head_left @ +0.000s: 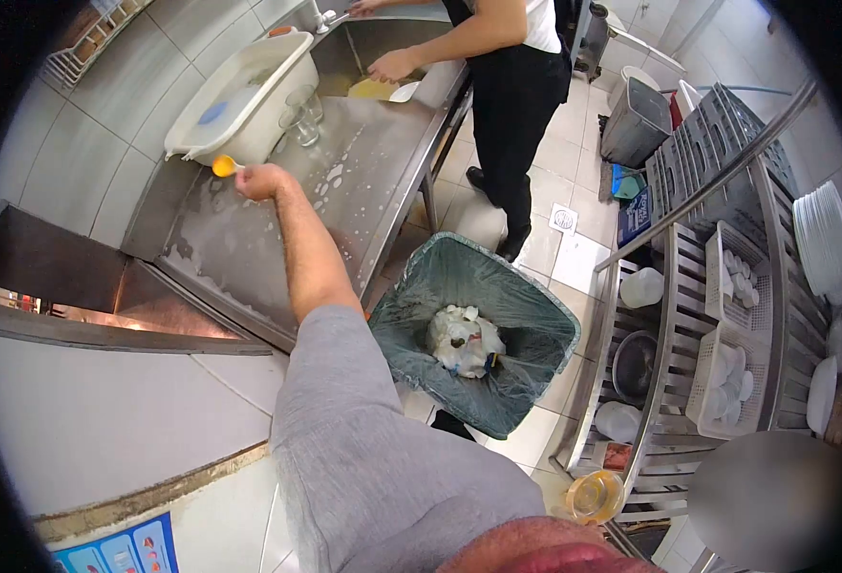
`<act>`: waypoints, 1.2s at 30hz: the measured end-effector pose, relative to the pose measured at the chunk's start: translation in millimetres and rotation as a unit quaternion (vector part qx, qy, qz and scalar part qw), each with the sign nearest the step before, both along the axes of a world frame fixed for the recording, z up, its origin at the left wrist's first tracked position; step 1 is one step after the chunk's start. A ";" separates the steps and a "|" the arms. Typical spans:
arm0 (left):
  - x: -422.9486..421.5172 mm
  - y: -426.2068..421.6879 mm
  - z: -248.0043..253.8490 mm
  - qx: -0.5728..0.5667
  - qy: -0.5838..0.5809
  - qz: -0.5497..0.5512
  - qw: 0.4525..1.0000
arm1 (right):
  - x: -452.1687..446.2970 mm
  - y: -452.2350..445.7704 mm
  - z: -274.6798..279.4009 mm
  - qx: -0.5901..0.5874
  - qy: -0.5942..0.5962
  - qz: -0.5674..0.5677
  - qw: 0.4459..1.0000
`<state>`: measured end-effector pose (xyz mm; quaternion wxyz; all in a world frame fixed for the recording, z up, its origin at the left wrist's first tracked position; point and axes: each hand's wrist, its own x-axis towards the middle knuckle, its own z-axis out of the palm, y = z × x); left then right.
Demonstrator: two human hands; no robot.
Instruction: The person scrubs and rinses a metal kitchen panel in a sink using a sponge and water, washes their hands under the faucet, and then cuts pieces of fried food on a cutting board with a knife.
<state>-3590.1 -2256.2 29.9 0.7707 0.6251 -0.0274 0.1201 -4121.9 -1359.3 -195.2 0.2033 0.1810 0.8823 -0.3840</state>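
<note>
My left hand [263, 181] reaches over the left part of the metal sink counter [258, 234]. Its fingers are closed on the pale stem or handle of a small yellow-orange scoop-like item [224, 166], beside the near end of a white tub [266, 110]. Inside the tub are water and something blue. Clear glasses [302, 122] stand just right of the tub. Water drops and suds lie on the counter. My right hand is out of view.
A co-worker [507, 105] at the sink's far end holds a yellowish item [373, 89] by the basin. A lined bin [406, 286] with waste stands below the counter. Right are a slatted rack [664, 368], white baskets [712, 272] and stacked plates [820, 239].
</note>
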 end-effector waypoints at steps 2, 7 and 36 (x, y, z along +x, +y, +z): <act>-7.4 3.1 32.4 -0.062 -0.079 0.017 0.995 | 1.1 -0.3 -0.6 0.018 0.008 0.003 1.000; -8.2 -21.5 69.1 -0.087 -0.128 0.004 0.988 | -3.1 7.6 -6.2 0.085 0.026 0.022 0.996; -135.9 5.5 -26.4 0.263 -0.114 -0.359 0.888 | 106.4 -0.7 111.6 0.130 0.061 -0.153 0.978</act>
